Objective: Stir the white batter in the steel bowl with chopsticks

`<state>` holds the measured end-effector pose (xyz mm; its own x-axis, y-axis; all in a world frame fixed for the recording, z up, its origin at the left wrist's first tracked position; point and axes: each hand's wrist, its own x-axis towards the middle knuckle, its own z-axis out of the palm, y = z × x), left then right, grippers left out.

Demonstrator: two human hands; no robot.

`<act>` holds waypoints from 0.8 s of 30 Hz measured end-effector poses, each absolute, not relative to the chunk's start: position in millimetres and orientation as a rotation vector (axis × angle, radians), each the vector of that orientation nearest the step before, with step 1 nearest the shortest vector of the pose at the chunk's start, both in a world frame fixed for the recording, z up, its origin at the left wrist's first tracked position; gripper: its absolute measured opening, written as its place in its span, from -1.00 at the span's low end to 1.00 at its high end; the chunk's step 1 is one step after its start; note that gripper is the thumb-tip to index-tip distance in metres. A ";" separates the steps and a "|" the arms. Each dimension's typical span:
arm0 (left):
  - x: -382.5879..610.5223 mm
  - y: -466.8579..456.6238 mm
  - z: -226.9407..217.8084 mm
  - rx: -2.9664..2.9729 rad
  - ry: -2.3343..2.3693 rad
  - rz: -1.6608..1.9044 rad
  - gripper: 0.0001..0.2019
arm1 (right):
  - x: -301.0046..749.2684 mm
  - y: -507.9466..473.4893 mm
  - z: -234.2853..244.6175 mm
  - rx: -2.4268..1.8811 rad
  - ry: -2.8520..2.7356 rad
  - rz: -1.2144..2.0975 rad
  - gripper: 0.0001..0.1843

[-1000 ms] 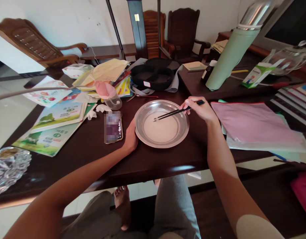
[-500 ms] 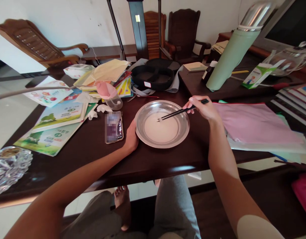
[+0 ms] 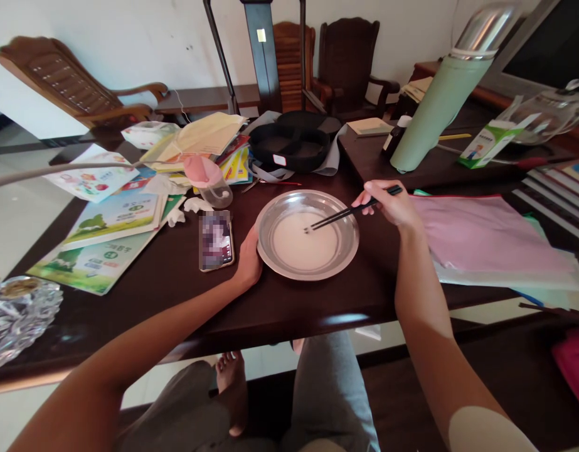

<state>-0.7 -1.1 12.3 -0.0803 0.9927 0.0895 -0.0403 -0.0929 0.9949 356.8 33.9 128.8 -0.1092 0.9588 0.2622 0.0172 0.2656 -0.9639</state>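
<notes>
Tallied 1 left hand [image 3: 248, 258], 1 right hand [image 3: 387, 202], 1 metal bowl [image 3: 348, 246], 2 black chopsticks [image 3: 336, 217], 1 phone [image 3: 217, 242]. There were 2 landscape-cover booklets [image 3: 113, 220], 1 pink-lidded cup [image 3: 209, 179], 1 cut-glass dish [image 3: 23, 326], 1 green thermos [image 3: 442, 113], 1 dark bottle [image 3: 395, 137], 1 small carton [image 3: 487, 143], 1 glass pot [image 3: 534, 119], 1 pink pouch [image 3: 487, 232]. Wooden chairs [image 3: 58, 78] numbered 3. The stacked books [image 3: 555, 198] ran past the edge, so no sure count.

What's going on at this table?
A person sits at a dark table with a shallow metal bowl in front of them. Their left hand is against the bowl's left side, while their right hand holds a pair of black chopsticks. The tips are at the pale, milky-looking contents; whether they dip in is hard to tell. A phone with its screen lit lies just left of that left hand.
</notes>
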 end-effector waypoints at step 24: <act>-1.4 0.1 10.1 1.203 1.195 1.342 -0.39 | 343.4 34.0 126.7 -0.969 -1.514 1.086 -0.27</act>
